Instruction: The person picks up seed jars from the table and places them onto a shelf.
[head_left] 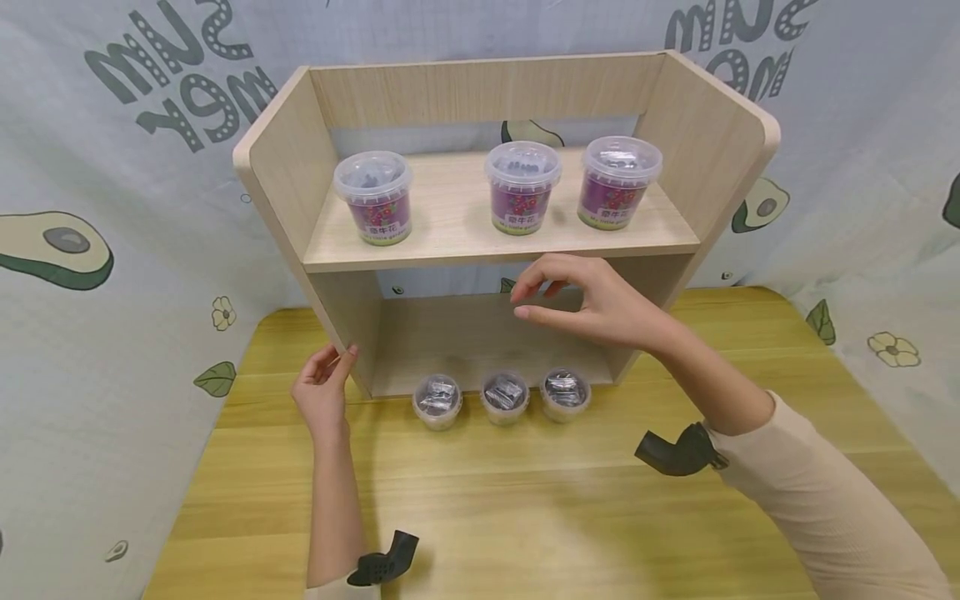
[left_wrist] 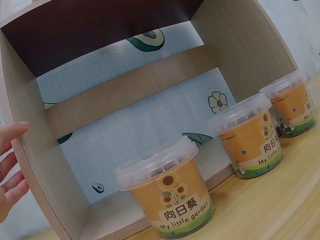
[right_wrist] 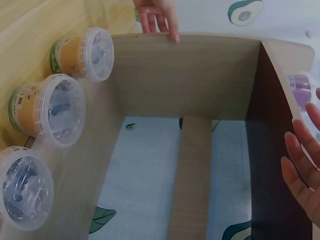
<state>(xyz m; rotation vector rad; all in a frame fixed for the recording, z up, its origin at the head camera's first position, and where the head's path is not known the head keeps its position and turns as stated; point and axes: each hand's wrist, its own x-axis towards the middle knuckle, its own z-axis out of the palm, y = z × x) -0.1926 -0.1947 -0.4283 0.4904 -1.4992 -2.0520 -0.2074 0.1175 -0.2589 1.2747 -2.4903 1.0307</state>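
A small light-wood two-tier shelf (head_left: pixel 487 258) stands on the table. My left hand (head_left: pixel 326 392) grips the front edge of its left side panel (left_wrist: pixel 37 165), thumb on the inner face and fingers outside. My right hand (head_left: pixel 592 300) is in the air before the upper board, fingers bent, thumb apart, holding nothing. Above it on the upper board are purple-labelled lidded tubs: one at left (head_left: pixel 378 208), one right of centre (head_left: pixel 521 196) and one at right (head_left: pixel 615 192). Below, orange-labelled tubs with sunflower pictures stand in a row: left (left_wrist: pixel 175 200), middle (left_wrist: pixel 250 142) and right (left_wrist: pixel 292 107).
The lower tubs stand on the wooden table (head_left: pixel 480 508) right along the shelf's front edge. Behind and beside it hangs a pale cloth (head_left: pixel 172 192) printed with avocados, leaves and flowers. A black wrist mount (head_left: pixel 675 450) sits on the right sleeve, another (head_left: pixel 386 558) on the left.
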